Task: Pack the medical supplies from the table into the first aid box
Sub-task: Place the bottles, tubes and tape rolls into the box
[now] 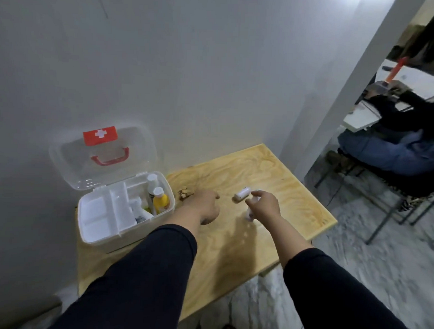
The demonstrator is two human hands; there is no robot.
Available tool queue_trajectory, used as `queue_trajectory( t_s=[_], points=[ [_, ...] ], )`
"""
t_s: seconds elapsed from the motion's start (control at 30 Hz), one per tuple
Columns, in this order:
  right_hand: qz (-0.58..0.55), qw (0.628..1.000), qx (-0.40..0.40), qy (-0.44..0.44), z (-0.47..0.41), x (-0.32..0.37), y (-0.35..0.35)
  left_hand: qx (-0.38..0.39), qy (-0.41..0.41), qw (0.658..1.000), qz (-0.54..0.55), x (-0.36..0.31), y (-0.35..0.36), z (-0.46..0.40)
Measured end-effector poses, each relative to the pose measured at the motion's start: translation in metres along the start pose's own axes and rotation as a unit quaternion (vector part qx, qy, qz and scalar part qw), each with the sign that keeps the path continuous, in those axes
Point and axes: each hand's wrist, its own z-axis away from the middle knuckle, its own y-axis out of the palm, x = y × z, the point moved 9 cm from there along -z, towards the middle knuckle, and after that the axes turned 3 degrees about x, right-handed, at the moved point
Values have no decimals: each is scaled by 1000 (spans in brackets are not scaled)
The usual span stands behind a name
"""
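Our right hand (265, 206) is pinched around a small white item (249, 216) — blurred, maybe a tube or a bottle — lifted just off the table (296, 191). Our left hand (204, 205) hangs loosely curled and holds nothing, between the box and a white gauze roll (242, 193) lying on the wood. A tan crumpled thing (184, 194) sits just beside the first aid box (103, 224), lid up, with a yellow bottle (160, 201) and other bottles inside. The left arm crosses the path to the box — likely in our way.
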Motion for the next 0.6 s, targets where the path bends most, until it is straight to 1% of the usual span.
queue_trajectory(
  t_s=[0.1, 0.17, 0.27, 0.37, 0.5, 0.6],
  points=[
    [-2, 1000, -2, 2, -22, 4, 5, 13, 2, 1000, -2, 4, 4, -19],
    [17, 1000, -3, 8, -40, 9, 10, 14, -4, 1000, 4, 8, 5, -30],
    [69, 997, -7, 26, -61, 16, 19, 12, -22, 1000, 15, 16, 1, -46],
    [128, 991, -4, 38, -78, 19, 32, -4, -21, 999, 24, 21, -7, -60],
    [152, 988, -25, -2, -93, 29, 43, -6, -21, 999, 36, 25, -9, -69],
    [120, 992, -20, -30, -97, 35, 46, -7, -31, 998, 47, 30, -10, -68]
  ],
)
